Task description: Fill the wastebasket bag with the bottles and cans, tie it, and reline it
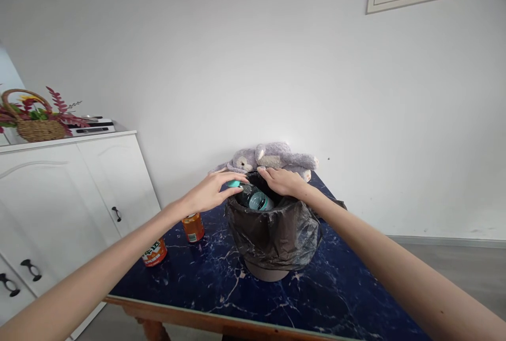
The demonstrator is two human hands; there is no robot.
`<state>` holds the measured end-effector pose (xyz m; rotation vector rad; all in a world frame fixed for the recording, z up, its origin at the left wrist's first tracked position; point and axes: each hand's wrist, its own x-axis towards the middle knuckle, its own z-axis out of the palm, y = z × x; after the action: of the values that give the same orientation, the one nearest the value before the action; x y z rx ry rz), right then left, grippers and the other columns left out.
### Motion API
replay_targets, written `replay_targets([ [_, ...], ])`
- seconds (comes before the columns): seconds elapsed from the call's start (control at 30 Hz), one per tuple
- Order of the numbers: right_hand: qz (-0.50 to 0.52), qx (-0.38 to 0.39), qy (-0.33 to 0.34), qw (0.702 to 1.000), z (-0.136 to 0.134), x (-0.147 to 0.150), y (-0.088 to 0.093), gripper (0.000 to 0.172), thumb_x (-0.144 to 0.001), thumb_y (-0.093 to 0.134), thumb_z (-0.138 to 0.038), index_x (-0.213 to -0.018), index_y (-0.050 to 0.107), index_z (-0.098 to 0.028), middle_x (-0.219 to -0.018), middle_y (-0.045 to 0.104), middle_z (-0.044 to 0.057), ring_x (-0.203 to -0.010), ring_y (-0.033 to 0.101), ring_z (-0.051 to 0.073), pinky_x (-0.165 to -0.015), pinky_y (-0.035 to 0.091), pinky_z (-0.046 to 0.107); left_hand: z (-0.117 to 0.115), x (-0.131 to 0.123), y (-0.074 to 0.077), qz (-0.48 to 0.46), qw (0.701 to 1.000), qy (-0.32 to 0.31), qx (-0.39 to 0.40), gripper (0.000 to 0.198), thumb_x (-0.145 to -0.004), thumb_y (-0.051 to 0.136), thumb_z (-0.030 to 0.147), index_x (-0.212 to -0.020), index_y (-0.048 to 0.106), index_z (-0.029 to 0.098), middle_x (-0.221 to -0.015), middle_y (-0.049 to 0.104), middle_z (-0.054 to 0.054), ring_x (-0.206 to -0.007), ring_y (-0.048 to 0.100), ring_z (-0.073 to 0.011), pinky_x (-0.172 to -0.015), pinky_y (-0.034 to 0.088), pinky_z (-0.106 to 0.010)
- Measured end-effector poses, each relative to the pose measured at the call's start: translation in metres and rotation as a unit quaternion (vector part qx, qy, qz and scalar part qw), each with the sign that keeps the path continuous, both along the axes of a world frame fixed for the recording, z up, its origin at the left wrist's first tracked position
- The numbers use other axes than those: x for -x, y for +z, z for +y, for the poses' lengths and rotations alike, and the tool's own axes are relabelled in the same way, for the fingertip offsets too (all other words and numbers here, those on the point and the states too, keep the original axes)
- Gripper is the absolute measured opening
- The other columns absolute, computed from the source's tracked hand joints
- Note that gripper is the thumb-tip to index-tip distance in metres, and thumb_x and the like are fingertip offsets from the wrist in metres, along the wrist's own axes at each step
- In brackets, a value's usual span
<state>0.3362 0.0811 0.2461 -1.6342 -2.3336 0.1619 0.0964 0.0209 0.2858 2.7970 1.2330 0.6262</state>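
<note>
My left hand grips a clear plastic bottle by its teal-capped end, thumb and fingers closed around the cap. The bottle lies tilted, its lower end inside the mouth of a trash can lined with a black plastic bag. Across the opening, my right hand is closed over the far rim and the bag's edge; its fingertips are partly hidden. To the left of the can stand an orange can and an orange-red labelled container, the latter partly covered by my left forearm.
Behind the can, a grey plush rabbit lies against the white wall. Everything stands on a dark blue marbled table with a wooden edge. On the left, a white cabinet carries a wicker basket of artificial flowers.
</note>
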Motion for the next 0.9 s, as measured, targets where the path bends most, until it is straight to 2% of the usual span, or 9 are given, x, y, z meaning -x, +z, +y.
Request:
replay_targets([
  [0.1,0.002,-0.001,0.0,1.0,-0.001,0.0,0.0,0.066,-0.111,0.011,-0.056,-0.148,0.057,-0.028,-0.15,0.064,0.014,-0.135,0.062,0.038,-0.109,0.047,0.058,-0.004,0.014,0.002,-0.047,0.999,0.025,0.004,0.045,-0.107,0.048,0.056,-0.141,0.065,0.032,-0.154,0.064,-0.004,-0.142,0.059,-0.0266,-0.119,0.047,-0.045],
  [0.23,0.004,-0.003,0.002,1.0,-0.001,0.0,0.0,0.064,-0.111,0.013,-0.056,-0.148,0.056,-0.029,-0.151,0.063,0.013,-0.135,0.062,0.039,-0.108,0.047,0.059,0.009,0.053,-0.006,-0.101,0.984,0.146,-0.029,0.057,-0.106,0.037,0.065,-0.138,0.063,0.026,-0.147,0.068,-0.011,-0.135,0.064,-0.0298,-0.109,0.054,-0.044],
  [0.37,0.009,0.001,-0.007,1.0,-0.001,0.001,0.0,0.072,-0.109,0.008,-0.061,-0.143,0.06,-0.026,-0.148,0.065,0.015,-0.135,0.062,0.041,-0.108,0.048,0.06,0.034,0.105,-0.038,0.048,0.968,0.246,0.028,0.072,-0.094,0.045,0.074,-0.139,0.061,0.02,-0.151,0.063,-0.018,-0.138,0.06,-0.0383,-0.111,0.051,-0.05],
  [0.5,0.012,-0.001,-0.01,1.0,-0.001,0.002,0.0,0.07,-0.11,0.01,-0.061,-0.142,0.061,-0.024,-0.149,0.064,0.015,-0.135,0.062,0.04,-0.109,0.048,0.06,0.044,0.14,-0.081,0.091,0.948,0.292,0.085,0.089,-0.072,0.065,0.075,-0.138,0.062,0.015,-0.145,0.064,-0.03,-0.129,0.065,-0.0504,-0.098,0.056,-0.055],
  [0.6,0.013,-0.002,-0.008,1.0,-0.001,0.001,0.0,0.07,-0.11,0.012,-0.06,-0.142,0.061,-0.022,-0.15,0.063,0.016,-0.135,0.062,0.041,-0.108,0.048,0.06,0.044,0.15,-0.105,0.092,0.942,0.306,0.104,0.083,-0.073,0.064,0.071,-0.136,0.061,0.017,-0.136,0.069,-0.029,-0.123,0.069,-0.0479,-0.091,0.058,-0.05],
  [0.67,0.013,-0.002,-0.005,1.0,-0.001,0.001,0.0,0.068,-0.11,0.013,-0.059,-0.144,0.06,-0.023,-0.15,0.063,0.016,-0.136,0.062,0.04,-0.109,0.047,0.06,0.043,0.152,-0.112,0.085,0.941,0.31,0.103,0.076,-0.078,0.061,0.068,-0.134,0.06,0.017,-0.131,0.071,-0.026,-0.116,0.072,-0.0449,-0.088,0.059,-0.049],
  [0.77,0.017,-0.001,-0.003,1.0,-0.001,0.0,0.0,0.065,-0.111,0.016,-0.059,-0.147,0.059,-0.026,-0.151,0.063,0.014,-0.138,0.06,0.038,-0.111,0.046,0.058,0.043,0.145,-0.101,0.065,0.942,0.323,0.071,0.076,-0.088,0.052,0.067,-0.143,0.052,0.014,-0.139,0.065,-0.028,-0.115,0.071,-0.0438,-0.088,0.058,-0.052],
  [0.83,0.021,0.0,-0.001,1.0,-0.001,0.0,-0.001,0.063,-0.111,0.017,-0.058,-0.149,0.057,-0.028,-0.152,0.063,0.014,-0.139,0.059,0.037,-0.113,0.044,0.057,0.038,0.13,-0.077,0.005,0.945,0.326,0.014,0.078,-0.093,0.05,0.067,-0.15,0.043,0.013,-0.147,0.058,-0.027,-0.124,0.066,-0.0426,-0.095,0.057,-0.053],
  [0.9,0.027,0.003,0.0,1.0,-0.001,0.0,-0.001,0.063,-0.111,0.018,-0.058,-0.151,0.056,-0.028,-0.153,0.062,0.014,-0.14,0.059,0.037,-0.114,0.043,0.057,0.026,0.106,-0.045,-0.124,0.946,0.293,-0.058,0.078,-0.093,0.058,0.068,-0.149,0.043,0.017,-0.146,0.06,-0.022,-0.129,0.064,-0.0386,-0.102,0.056,-0.051],
])
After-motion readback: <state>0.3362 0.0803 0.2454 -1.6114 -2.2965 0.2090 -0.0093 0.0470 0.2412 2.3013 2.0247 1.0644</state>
